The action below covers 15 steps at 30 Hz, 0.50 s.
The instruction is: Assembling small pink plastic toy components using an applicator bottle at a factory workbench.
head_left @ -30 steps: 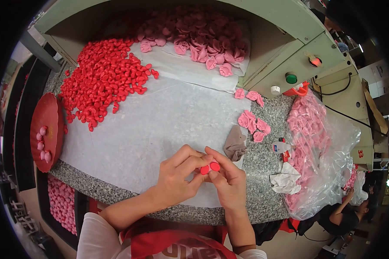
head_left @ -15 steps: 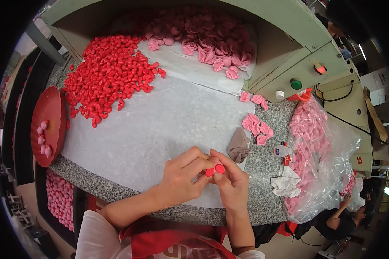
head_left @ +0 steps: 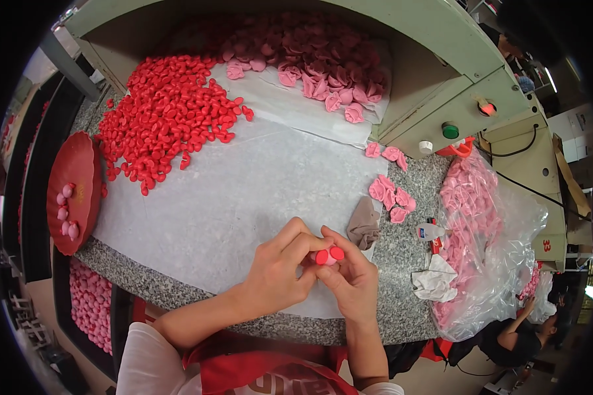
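Between my two hands, just above the near right part of the white sheet (head_left: 237, 191), is a small pink piece with two red oval pads (head_left: 329, 256). My left hand (head_left: 280, 263) pinches it from the left with thumb and forefinger. From the right, my right hand (head_left: 354, 280) grips the same piece, its thumb below the pads and its fingers behind. The fingers hide much of the pink part. A crumpled grey-brown cloth (head_left: 364, 224) lies just beyond my right hand. Farther off, several pink petal-shaped pieces (head_left: 392, 196) rest on the counter.
A heap of red pieces (head_left: 171, 112) covers the far left; pink pieces (head_left: 323, 66) fill the green cabinet opening. At left stands a red dish (head_left: 79, 197) with pink balls. A clear bag of pink pieces (head_left: 474, 217), small bottle (head_left: 430, 231) and crumpled tissue (head_left: 435, 278) are at right.
The held piece has risen slightly and turned, so both red pads show more fully. My right thumb has shifted lower, off the pad's edge. The heaps are unchanged.
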Available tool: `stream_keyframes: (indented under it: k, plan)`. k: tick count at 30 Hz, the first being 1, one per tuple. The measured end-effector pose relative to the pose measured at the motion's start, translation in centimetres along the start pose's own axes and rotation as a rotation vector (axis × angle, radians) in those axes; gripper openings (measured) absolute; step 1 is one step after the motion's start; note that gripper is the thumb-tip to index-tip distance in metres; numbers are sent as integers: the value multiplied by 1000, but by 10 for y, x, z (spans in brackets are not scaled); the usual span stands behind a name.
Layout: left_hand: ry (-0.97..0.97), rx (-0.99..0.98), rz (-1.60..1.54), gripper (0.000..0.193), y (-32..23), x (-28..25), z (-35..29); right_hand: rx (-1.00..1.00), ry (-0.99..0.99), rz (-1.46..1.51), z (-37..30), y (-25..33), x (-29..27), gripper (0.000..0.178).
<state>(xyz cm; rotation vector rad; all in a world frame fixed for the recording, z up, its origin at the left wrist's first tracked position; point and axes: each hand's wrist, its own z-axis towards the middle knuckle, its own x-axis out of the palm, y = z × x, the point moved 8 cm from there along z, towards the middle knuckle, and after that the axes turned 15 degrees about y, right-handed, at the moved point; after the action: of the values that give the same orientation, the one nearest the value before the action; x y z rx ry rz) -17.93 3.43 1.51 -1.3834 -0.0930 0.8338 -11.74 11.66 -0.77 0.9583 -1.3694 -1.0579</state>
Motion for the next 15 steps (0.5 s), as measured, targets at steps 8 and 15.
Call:
stream_keyframes:
  k: [8,15]
  plan:
    - [-626,557,-394,43,-103,-68,-93,16,-55,456,2,-12,-25,38]
    - [-546,1372,-1650,5,-142,-60,-91,0,-15,507,-6,-11,-26,35]
